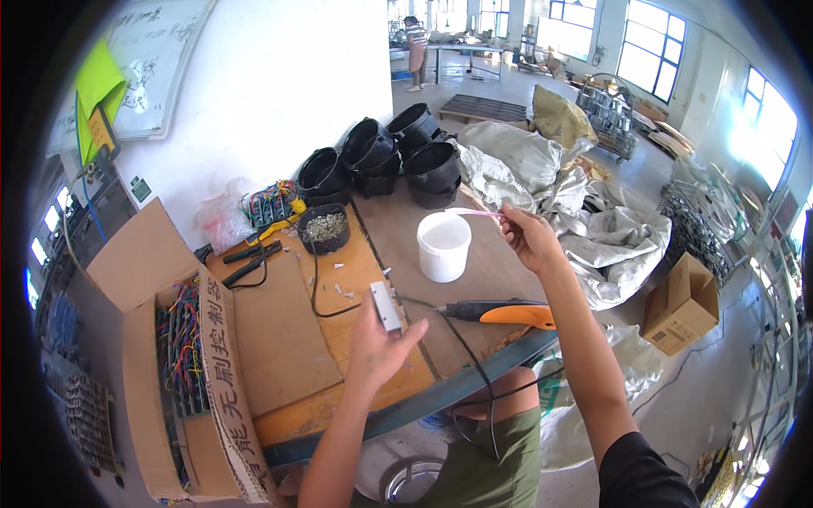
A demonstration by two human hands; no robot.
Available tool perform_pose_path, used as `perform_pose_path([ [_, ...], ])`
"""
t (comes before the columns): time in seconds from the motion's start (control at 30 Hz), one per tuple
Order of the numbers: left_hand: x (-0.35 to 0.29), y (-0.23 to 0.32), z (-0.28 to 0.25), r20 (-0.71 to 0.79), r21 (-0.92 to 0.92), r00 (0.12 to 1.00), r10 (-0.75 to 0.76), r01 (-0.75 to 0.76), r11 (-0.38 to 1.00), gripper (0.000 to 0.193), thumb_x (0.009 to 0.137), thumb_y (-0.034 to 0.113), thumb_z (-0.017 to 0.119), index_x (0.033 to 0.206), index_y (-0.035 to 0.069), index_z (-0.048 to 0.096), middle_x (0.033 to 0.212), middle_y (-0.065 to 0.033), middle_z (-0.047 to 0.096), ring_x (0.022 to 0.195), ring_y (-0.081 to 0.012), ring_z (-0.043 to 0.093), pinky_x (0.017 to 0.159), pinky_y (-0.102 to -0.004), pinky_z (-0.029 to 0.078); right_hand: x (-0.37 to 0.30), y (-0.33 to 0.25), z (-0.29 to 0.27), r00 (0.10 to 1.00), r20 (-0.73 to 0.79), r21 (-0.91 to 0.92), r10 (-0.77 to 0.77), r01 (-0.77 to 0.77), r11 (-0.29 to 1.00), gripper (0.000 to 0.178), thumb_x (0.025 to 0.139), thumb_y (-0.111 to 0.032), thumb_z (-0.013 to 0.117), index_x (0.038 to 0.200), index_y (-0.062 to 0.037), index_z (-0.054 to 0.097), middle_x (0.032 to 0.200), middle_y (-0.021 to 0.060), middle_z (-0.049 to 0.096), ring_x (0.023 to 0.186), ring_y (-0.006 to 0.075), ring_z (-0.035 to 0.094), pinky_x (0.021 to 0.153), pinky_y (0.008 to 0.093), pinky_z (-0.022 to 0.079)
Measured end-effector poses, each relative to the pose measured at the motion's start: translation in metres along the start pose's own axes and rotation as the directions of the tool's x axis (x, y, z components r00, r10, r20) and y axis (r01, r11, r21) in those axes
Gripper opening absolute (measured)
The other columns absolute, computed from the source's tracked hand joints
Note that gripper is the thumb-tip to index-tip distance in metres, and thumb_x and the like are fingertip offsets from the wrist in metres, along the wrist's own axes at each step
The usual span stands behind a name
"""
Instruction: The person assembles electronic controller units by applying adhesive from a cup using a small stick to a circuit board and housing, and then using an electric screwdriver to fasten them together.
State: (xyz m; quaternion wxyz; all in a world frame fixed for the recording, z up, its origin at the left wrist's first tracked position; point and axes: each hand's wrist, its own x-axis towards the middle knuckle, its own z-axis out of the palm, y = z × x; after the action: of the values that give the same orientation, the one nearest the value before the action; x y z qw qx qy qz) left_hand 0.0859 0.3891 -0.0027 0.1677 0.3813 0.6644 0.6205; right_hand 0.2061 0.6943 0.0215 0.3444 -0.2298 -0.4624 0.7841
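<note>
My left hand (378, 345) grips a small grey-white rectangular block (385, 306) above the table, its thumb pointing right. My right hand (528, 239) pinches a thin stick (484, 213), pinkish near the fingers and whitish toward its far end. That end reaches over the rim of a white plastic tub (444, 261). What the tub contains is too washed out to tell. Between my forearms lies an orange and black corded power tool (500, 312), its narrow tip toward my left hand, touched by neither hand.
Black buckets (370, 146) stand at the table's back beside a bowl of small metal parts (324, 229). Pliers (254, 261) lie left, near a cardboard box (222, 364) of wired parts. A black cord (466, 347) crosses the front edge. Sacks (610, 237) lie right; a person (416, 52) stands far off.
</note>
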Motion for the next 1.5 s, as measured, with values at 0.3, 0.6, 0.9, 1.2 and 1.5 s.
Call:
perform_pose_path([
  [0.3,0.058,-0.019,0.020,0.007,0.196,0.982,0.186,-0.184,0.963,0.072,0.071,0.014,0.088,0.128,-0.002,0.046,0.084,-0.0022,0.056,0.069,-0.0099,0.052,0.062,-0.0269,0.047,-0.031,0.004,0.011,0.965,0.031,-0.370,-0.260,0.253,0.894,0.020,0.091,-0.013,0.071,0.101,0.0041,0.070,0.085,0.0050,0.069,0.072,0.0097,0.062,0.064,0.0222,0.050],
  [0.6,0.032,-0.022,0.017,0.010,0.156,0.970,0.245,-0.243,0.957,0.076,0.071,0.010,0.088,0.133,0.000,0.045,0.084,-0.0011,0.052,0.070,-0.0107,0.050,0.063,-0.0264,0.046,-0.058,-0.010,0.022,0.916,0.052,-0.507,-0.398,0.368,0.779,0.020,0.089,-0.010,0.071,0.099,0.0071,0.071,0.078,0.0062,0.069,0.066,0.0099,0.063,0.058,0.0233,0.051],
  [0.9,0.021,-0.032,0.020,-0.072,0.039,0.978,0.195,-0.193,0.980,0.072,0.074,0.013,0.086,0.134,0.002,0.047,0.085,-0.0007,0.053,0.070,-0.0088,0.052,0.060,-0.0249,0.046,0.033,-0.010,0.062,0.930,0.354,-0.932,-0.102,0.360,0.048,0.020,0.067,-0.019,0.075,0.082,-0.0064,0.078,0.075,0.0141,0.072,0.073,0.0301,0.071,0.073,0.0378,0.057],
  [1.2,0.021,-0.031,0.008,-0.072,0.076,0.982,0.176,-0.171,0.982,0.068,0.074,0.010,0.085,0.131,-0.001,0.049,0.084,-0.0008,0.053,0.068,-0.0087,0.050,0.060,-0.0249,0.045,0.001,-0.063,0.087,0.939,0.288,-0.942,-0.185,0.313,0.122,0.018,0.072,-0.015,0.075,0.075,0.0023,0.074,0.064,0.0140,0.067,0.058,0.0223,0.067,0.058,0.0330,0.054],
  [1.5,0.049,-0.034,0.032,0.023,0.066,0.985,0.170,-0.172,0.983,0.063,0.072,0.008,0.085,0.123,-0.001,0.049,0.083,-0.0026,0.055,0.071,-0.0104,0.053,0.061,-0.0273,0.047,0.012,-0.021,-0.008,0.966,-0.084,-0.233,0.243,-0.256,0.938,0.019,0.094,-0.015,0.069,0.092,0.0037,0.066,0.069,-0.0021,0.057,0.052,0.0025,0.049,0.042,0.0153,0.039],
])
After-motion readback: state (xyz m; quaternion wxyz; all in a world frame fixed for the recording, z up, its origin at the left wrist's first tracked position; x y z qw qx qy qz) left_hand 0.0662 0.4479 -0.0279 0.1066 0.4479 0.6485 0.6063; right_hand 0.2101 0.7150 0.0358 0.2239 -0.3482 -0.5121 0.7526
